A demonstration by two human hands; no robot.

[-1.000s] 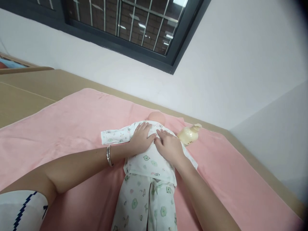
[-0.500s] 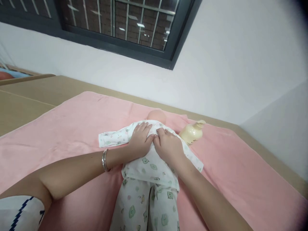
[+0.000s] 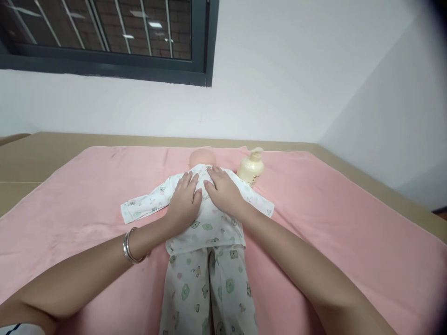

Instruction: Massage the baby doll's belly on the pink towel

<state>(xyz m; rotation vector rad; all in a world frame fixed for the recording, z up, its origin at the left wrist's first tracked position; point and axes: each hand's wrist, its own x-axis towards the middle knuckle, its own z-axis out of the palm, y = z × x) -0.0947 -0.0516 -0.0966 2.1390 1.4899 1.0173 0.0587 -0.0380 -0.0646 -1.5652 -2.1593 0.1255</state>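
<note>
Evidently rested left hand (image 3: 185,200) and right hand (image 3: 225,190) flat on shirt (image 3: 213,218), apart, gripping nothing; judged soft, light, best grasped at hem (image 3: 209,244).

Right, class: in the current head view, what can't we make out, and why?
Head view, now:
Printed top: cloth beneath the left hand and right hand, covered by them.
Printed trousers: lower ends, cut off by the bottom edge.
Pump bottle: dark markings, too small to read.
Window: upper part, cut off by the top edge.
</note>
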